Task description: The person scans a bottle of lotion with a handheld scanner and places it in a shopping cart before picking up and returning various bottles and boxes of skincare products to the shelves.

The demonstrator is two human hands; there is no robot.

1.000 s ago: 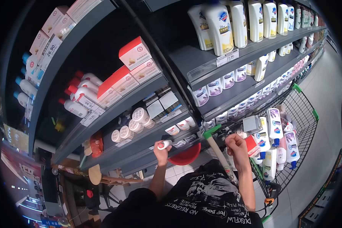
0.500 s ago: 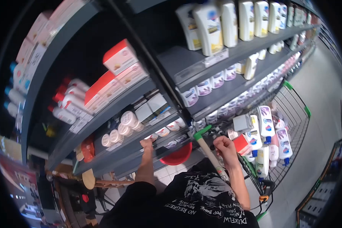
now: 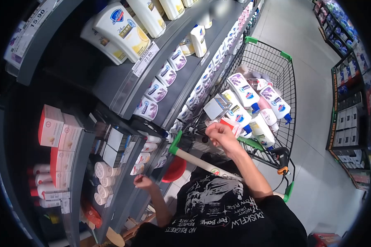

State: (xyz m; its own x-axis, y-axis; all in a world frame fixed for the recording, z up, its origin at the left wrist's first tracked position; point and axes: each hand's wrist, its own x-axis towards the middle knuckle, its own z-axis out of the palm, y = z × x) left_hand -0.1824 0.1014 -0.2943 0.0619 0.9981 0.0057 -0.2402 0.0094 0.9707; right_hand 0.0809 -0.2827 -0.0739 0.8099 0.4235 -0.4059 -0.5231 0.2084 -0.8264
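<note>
My left hand, its fingers curled and nothing visible in them, is at the front of a lower shelf. Just above it lie white bottles in a row, and pale round-lidded jars stand to its left. Over the cart's near end is my right hand, fingers bent inward with no item visible in them. Behind it, partly hidden, is a red and white box. White pump bottles, a pink bottle and a grey-white box are piled in the shopping cart.
The cart's handle bar crosses in front of my body. A red round stool or bucket is below the shelf. Large white bottles and lavender-labelled packs fill upper shelves. An aisle floor runs beyond the cart, with another display at right.
My view has swung right, bringing the cart nearer the middle. My left hand has drawn slightly away from the white bottles. The right hand stays curled beside the cart's load.
</note>
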